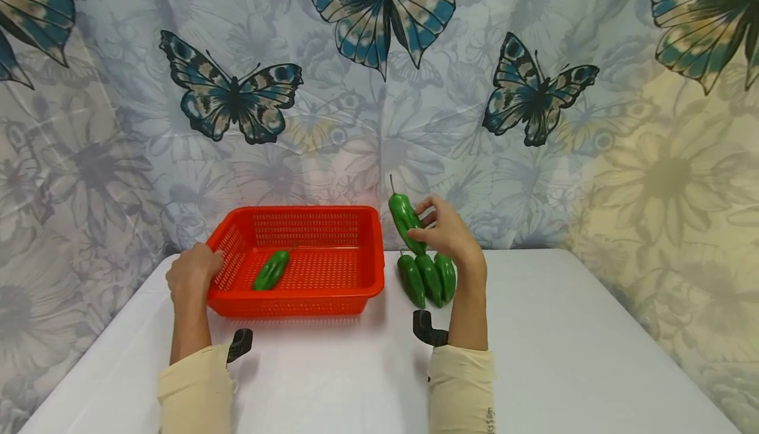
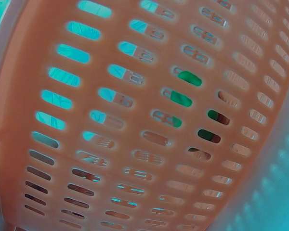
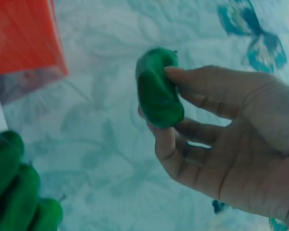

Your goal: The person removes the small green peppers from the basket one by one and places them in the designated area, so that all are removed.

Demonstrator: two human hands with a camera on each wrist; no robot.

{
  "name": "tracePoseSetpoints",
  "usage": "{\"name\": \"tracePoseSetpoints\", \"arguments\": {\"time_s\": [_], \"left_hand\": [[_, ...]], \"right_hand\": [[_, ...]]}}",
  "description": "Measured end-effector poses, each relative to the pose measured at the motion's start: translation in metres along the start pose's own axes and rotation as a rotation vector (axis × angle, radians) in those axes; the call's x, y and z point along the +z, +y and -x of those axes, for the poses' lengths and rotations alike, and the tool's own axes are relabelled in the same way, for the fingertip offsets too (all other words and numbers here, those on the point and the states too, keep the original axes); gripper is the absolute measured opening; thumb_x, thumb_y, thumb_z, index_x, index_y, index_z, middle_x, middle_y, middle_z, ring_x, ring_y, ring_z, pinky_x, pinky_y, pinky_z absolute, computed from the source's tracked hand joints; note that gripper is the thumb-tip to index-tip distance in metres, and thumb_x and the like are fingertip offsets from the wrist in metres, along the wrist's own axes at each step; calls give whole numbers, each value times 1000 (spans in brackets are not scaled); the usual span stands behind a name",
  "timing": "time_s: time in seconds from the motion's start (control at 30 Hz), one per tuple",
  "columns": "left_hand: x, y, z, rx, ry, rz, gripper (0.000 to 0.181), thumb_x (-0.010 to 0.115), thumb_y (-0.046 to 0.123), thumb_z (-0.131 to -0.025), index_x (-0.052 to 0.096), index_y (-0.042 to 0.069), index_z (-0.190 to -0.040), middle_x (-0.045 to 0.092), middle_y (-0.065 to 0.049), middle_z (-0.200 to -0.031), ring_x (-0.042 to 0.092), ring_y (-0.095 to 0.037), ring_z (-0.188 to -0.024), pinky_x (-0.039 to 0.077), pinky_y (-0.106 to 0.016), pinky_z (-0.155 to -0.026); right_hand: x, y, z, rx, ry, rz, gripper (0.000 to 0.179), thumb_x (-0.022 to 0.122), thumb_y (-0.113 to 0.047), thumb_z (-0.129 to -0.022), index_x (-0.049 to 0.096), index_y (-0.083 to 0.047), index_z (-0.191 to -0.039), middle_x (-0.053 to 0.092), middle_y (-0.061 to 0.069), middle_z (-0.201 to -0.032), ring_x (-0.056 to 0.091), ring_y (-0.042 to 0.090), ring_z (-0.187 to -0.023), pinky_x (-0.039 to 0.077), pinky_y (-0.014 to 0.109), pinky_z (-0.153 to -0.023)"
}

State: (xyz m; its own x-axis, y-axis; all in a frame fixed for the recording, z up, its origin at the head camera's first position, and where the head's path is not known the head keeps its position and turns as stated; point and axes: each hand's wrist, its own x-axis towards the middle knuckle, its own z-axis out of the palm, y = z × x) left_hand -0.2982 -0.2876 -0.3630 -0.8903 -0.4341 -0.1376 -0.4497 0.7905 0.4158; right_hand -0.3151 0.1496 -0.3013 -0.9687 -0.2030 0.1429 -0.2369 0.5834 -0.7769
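My left hand [image 1: 192, 271] grips the left rim of a red perforated plastic basket [image 1: 329, 294]. One green pepper [image 1: 271, 271] lies inside it, toward the left. In the left wrist view the slotted basket wall [image 2: 149, 125] fills the picture, with bits of green showing through; the hand itself is out of that view. Above the table, just right of the basket, my right hand [image 1: 447, 228] pinches another green pepper [image 1: 402, 213] between thumb and fingers, its stem pointing up. The right wrist view shows the thumb pressed against this pepper [image 3: 156, 89].
Directly beneath the right hand, three green peppers [image 1: 428, 279] lie side by side on the white table [image 1: 332, 375]. A butterfly-print cloth [image 1: 427, 157] hangs behind the table's far edge. Black wrist mounts [image 1: 428, 330] stick out inward from the sleeves.
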Motion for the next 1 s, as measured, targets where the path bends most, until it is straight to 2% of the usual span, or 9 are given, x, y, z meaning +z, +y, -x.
{"name": "tracePoseSetpoints", "arguments": {"time_s": [0.3, 0.47, 0.67, 0.83, 0.9, 1.0], "left_hand": [[-1, -2, -3, 20, 0, 7, 54, 42, 30, -107, 55, -19, -126, 63, -24, -89, 65, -37, -81, 57, -44, -68], [-1, -3, -3, 32, 0, 6, 53, 42, 29, -107, 56, -19, -124, 63, -23, -87, 65, -36, -80, 56, -45, -68], [-1, -2, -3, 27, -1, 8, 54, 42, 30, -107, 55, -19, -126, 63, -24, -88, 65, -36, -79, 56, -45, -68], [-1, -2, -2, 18, -3, 7, 54, 42, 30, -107, 55, -20, -125, 63, -23, -87, 65, -36, -79, 57, -45, -68], [-1, -2, -2, 16, -2, 9, 54, 42, 30, -107, 55, -19, -125, 63, -23, -87, 65, -35, -78, 57, -44, -68], [0, -2, -2, 16, 1, 7, 54, 42, 29, -107, 55, -19, -125, 64, -24, -88, 66, -35, -79, 57, -45, -68]], "right_hand": [[-28, 26, 13, 126, 85, 6, 49, 73, -11, -95, 49, 1, -136, 58, 31, -131, 59, 44, -115, 51, 54, -96], [-33, 42, 17, 253, 131, 72, 54, 73, -11, -95, 47, 2, -141, 58, 32, -134, 61, 46, -116, 52, 59, -98], [-31, 60, 17, 392, 193, 115, 53, 73, -5, -93, 47, 6, -138, 58, 37, -134, 62, 50, -118, 53, 58, -93], [-27, 73, 17, 456, 136, 113, 56, 69, -3, -93, 43, 10, -141, 54, 39, -138, 64, 45, -110, 55, 46, -84], [-25, 77, 16, 482, 100, 104, 59, 66, -3, -94, 40, 11, -145, 51, 39, -141, 63, 44, -112, 57, 43, -83], [-23, 82, 15, 505, 64, 126, 60, 63, -2, -93, 39, 16, -146, 49, 41, -144, 64, 39, -104, 58, 39, -76]]}}
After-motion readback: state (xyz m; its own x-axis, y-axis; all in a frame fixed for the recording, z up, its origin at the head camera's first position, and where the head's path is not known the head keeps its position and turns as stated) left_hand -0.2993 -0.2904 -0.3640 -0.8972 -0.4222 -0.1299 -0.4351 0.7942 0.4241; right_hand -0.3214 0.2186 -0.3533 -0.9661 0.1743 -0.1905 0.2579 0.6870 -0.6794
